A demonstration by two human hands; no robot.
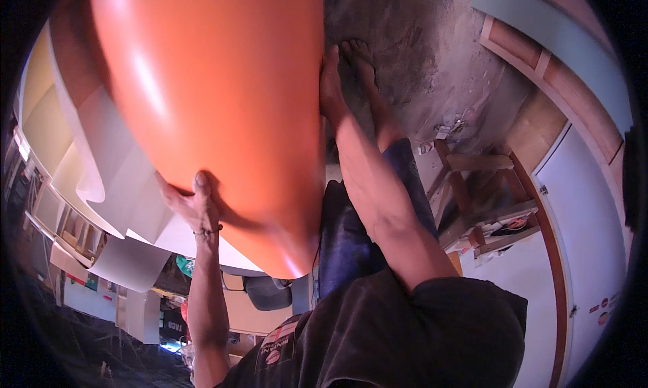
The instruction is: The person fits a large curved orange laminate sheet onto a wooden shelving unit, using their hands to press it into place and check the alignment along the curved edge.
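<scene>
A large, glossy orange sheet (pixel 223 104), bowed along its length, fills the upper left and middle. Its near end narrows to a corner by my waist. My left hand (pixel 194 204) holds the left edge, thumb lying on the orange face and the other fingers partly hidden at the edge. Farther up, my right hand (pixel 331 84) is against the right edge; its fingertips are mostly hidden behind the sheet. Pale curved sheets (pixel 125 178) lie beside and under the orange one, close to my left hand.
My bare foot (pixel 362 58) stands on a stained grey floor (pixel 432 70) right of the sheet. Wooden framing with scraps (pixel 493 226) stands at the right, near a white door (pixel 590 219). A long pale-blue-topped wooden piece (pixel 553 30) runs along the upper right. Clutter fills the lower left.
</scene>
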